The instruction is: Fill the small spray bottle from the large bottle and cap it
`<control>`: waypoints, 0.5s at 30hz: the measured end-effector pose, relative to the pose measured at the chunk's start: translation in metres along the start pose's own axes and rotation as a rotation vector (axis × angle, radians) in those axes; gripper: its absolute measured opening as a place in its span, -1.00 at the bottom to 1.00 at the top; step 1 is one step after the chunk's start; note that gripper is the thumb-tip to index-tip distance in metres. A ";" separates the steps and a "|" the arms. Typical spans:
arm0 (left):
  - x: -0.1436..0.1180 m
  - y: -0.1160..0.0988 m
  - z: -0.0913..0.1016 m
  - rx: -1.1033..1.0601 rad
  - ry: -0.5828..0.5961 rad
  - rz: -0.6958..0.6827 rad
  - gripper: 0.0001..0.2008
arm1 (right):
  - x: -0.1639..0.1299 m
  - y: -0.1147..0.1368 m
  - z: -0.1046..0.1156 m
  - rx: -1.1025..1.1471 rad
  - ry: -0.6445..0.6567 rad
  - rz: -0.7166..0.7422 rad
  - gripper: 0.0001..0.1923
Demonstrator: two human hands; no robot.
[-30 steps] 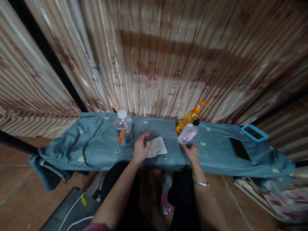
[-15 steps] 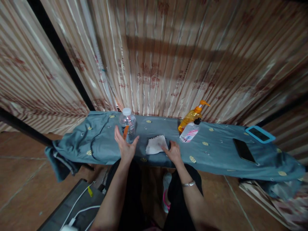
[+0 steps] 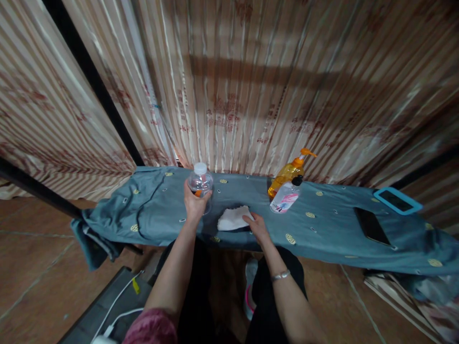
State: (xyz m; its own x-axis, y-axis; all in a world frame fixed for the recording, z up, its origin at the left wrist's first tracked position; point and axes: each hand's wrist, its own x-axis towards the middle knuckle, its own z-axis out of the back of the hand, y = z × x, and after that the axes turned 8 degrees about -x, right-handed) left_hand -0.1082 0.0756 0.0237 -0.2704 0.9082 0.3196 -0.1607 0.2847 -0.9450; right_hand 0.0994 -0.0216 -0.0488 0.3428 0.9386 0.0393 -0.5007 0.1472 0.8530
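Observation:
My left hand (image 3: 194, 204) is wrapped around a clear plastic water bottle (image 3: 201, 180) with a white cap, standing upright on a narrow bench covered with a blue-grey patterned cloth (image 3: 322, 229). My right hand (image 3: 256, 226) rests on the cloth with its fingertips touching the right edge of a white folded tissue (image 3: 232, 219). The fingers of that hand lie flat and hold nothing.
An orange pump bottle (image 3: 289, 173) and a small white bottle with a black cap (image 3: 286, 198) stand right of the tissue. A dark phone (image 3: 373, 227) and a blue-cased device (image 3: 397, 201) lie at the far right. Striped curtains hang behind. White cables (image 3: 114, 317) lie below left.
My left hand left the tissue, opened beside the water bottle, then closed around it. My right hand moved left from the small white bottle to the tissue's edge.

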 end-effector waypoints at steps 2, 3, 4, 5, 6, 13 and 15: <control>-0.016 -0.003 -0.005 -0.014 0.084 -0.004 -0.11 | 0.001 0.007 0.007 0.237 -0.020 -0.015 -0.61; -0.023 -0.004 -0.007 -0.018 0.120 0.004 -0.13 | 0.001 0.012 0.012 0.338 -0.033 -0.019 -0.60; -0.029 -0.005 -0.010 -0.021 0.152 0.008 -0.15 | 0.001 0.017 0.019 0.423 -0.046 -0.023 -0.59; -0.035 -0.006 -0.012 -0.024 0.180 0.010 -0.16 | 0.001 0.024 0.026 0.491 -0.059 -0.026 -0.58; -0.039 -0.007 -0.014 -0.026 0.204 0.008 -0.17 | 0.001 0.032 0.033 0.564 -0.074 -0.029 -0.57; -0.047 -0.004 -0.024 -0.086 0.293 -0.088 -0.16 | -0.007 0.111 0.022 0.748 -0.095 0.203 -0.52; -0.047 -0.002 -0.024 -0.108 0.306 -0.104 -0.17 | -0.008 0.125 0.006 0.493 -0.110 0.324 -0.52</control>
State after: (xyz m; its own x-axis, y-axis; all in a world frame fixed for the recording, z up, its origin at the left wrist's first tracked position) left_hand -0.0725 0.0395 0.0084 0.0427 0.9179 0.3945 -0.0668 0.3966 -0.9156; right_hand 0.0391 -0.0131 0.0606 0.3278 0.8697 0.3690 -0.1746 -0.3280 0.9284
